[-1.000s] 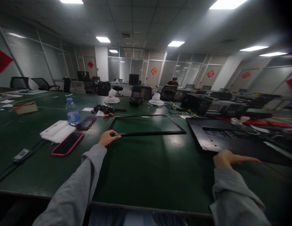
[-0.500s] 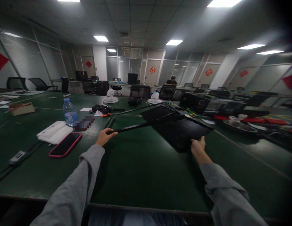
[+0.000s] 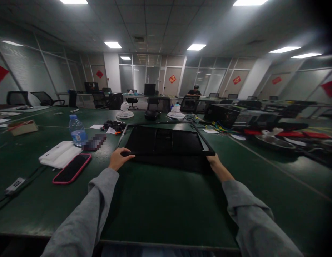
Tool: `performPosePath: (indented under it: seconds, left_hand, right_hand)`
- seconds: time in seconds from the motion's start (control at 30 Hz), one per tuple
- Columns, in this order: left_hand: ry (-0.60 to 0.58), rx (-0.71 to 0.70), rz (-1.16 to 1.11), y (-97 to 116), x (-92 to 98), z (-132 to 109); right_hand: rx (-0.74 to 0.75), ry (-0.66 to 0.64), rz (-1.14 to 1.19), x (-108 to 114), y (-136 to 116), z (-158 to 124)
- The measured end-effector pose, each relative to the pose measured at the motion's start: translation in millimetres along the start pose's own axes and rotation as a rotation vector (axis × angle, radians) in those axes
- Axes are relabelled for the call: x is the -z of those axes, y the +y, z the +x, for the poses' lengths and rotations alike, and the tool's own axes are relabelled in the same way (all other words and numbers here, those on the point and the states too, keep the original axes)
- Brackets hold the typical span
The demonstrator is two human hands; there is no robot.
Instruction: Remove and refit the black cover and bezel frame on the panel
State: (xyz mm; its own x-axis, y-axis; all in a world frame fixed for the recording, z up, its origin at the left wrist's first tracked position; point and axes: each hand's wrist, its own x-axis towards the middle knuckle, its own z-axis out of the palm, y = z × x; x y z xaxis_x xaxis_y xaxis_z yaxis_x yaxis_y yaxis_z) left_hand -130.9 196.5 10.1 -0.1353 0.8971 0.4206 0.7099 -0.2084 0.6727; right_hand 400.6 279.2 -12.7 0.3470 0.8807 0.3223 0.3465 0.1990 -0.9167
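A thin black rectangular frame (image 3: 166, 154) is held level above the green table, its long near bar facing me. My left hand (image 3: 118, 159) is closed on the frame's near left corner, thumb along the bar. At the near right corner is my right hand (image 3: 218, 166), closed, its fingers partly hidden behind the frame. A dark panel (image 3: 141, 140) with a divided middle section shows through the frame. Whether the panel touches the frame, I cannot tell.
To the left are a pink-edged phone (image 3: 72, 169), white tissue pack (image 3: 60, 154) and water bottle (image 3: 78, 132). White fans (image 3: 125, 112) stand beyond the frame. Right of it are coloured cables (image 3: 218, 125) and a round pan-like item (image 3: 275, 142). A person (image 3: 194, 92) sits far back.
The frame has swung from slanted to square in front of me, lining up over the dark panel. My right hand has shifted slightly left, to the frame's corner.
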Motion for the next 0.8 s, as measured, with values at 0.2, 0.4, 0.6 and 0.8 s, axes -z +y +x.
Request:
performPosePath:
  seconds: [0.2,0.4,0.6,0.8]
  left_hand:
    - [0.035,-0.062,0.128,12.7,-3.9,-4.0]
    - [-0.034,-0.104,0.193,17.9,-14.6,-1.4]
    - [-0.170,-0.154,0.181,13.9,-20.7,-0.5]
    - [-0.230,-0.175,0.205,11.0,-22.0,-0.1]
  right_hand:
    - [-0.146,-0.086,0.154,27.2,-15.2,12.2]
    - [0.027,-0.195,-0.027,10.8,-15.3,3.5]
    - [0.184,0.022,-0.347,1.0,-7.0,-1.9]
    - [0.135,0.013,-0.461,3.7,4.3,-3.2]
